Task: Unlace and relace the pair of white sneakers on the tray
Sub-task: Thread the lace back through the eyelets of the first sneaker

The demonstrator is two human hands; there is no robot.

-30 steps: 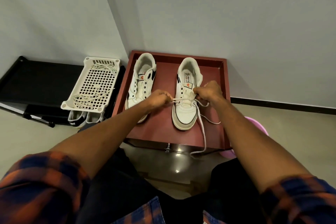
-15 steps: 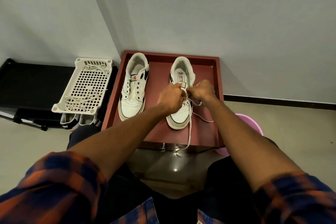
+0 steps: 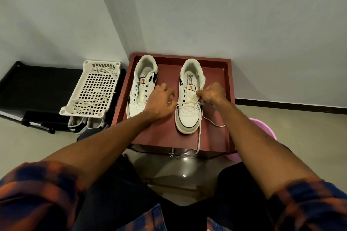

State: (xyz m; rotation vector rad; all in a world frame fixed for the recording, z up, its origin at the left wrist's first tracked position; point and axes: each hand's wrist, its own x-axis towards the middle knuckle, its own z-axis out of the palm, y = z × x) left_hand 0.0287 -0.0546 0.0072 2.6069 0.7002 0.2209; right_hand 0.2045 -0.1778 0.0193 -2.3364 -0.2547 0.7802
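One lace (image 3: 185, 102) stretches across the right sneaker (image 3: 187, 117) on the tray (image 3: 165, 133). Left hand (image 3: 159, 104) pinches its end; right hand (image 3: 213, 93) grips the other side. Left sneaker (image 3: 136, 104) sits unlaced alongside.

left sneaker (image 3: 139, 97) stands unlaced on the red tray (image 3: 165, 133); right sneaker (image 3: 188, 118) beside it carries a white lace (image 3: 185, 101) through its lowest eyelets.

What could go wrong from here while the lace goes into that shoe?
The lace trails over the front edge of the tray, so it might snag or get tugged by a knee. The left hand and right hand both pinch it, leaving the right sneaker unheld; a firm pull could slide it sideways.
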